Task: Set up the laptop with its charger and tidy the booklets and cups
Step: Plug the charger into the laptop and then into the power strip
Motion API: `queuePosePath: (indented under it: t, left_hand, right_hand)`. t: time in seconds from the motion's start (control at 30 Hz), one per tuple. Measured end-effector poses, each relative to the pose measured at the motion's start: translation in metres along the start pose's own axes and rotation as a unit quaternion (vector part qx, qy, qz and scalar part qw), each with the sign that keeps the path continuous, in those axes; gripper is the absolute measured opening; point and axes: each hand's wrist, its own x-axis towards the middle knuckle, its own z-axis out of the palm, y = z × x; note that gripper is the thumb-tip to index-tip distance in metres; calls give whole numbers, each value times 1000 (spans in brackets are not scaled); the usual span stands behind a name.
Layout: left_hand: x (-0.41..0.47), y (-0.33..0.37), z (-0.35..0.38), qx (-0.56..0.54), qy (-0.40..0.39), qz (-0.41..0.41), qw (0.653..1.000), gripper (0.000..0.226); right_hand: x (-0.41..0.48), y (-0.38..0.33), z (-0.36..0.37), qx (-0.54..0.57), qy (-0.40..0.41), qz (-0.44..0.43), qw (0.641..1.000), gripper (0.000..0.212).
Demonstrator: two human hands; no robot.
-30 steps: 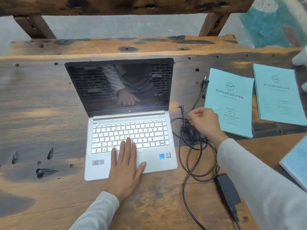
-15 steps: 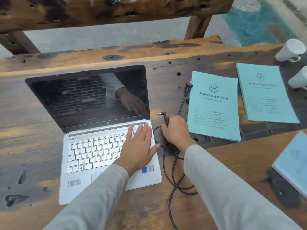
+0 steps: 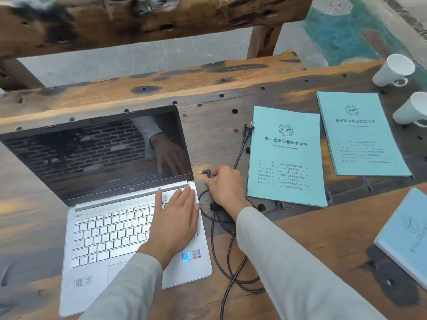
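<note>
Charger plug (image 3: 206, 173), pinched in the right hand (image 3: 225, 187), lies on the table (image 3: 300, 229) just right of the laptop (image 3: 129, 218), tip pointing left toward it. Left hand (image 3: 174, 224) lies flat, fingers together, on the keyboard.

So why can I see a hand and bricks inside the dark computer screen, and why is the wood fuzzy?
Head view: the laptop screen is off and glossy, so it mirrors the left hand and a brick wall. Head view: the top beam and the picture's left edge are smeared by blur, while the booklets stay sharp.
</note>
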Motion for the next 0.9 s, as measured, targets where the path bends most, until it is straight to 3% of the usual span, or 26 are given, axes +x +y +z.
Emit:
queuePosePath:
  t: [0.1,0.3,0.37,0.5,0.7,0.9]
  left_hand:
    - [1,0,-1,2,-8,-3,1000,51]
    - [-6,2,-3,12,-23,4,1000,68]
    - [-5,1,-4,17,-31,5,999,69]
    - [-4,-3,-2,13,-56,2,998,65]
    - [-3,0,-5,5,-78,-8,997,60]
    - [-2,2,-7,-7,-77,-7,997,57]
  right_hand:
    - [-6,-1,1,65,1,6,998,21]
    - [-29,9,10,233,-54,52,969,7]
    - [-33,17,15,232,-52,55,970,6]
    - [-39,23,20,212,-38,27,976,26]
    - [-46,18,27,210,-14,-1,978,23]
    - [-45,31,17,131,60,-60,988,16]
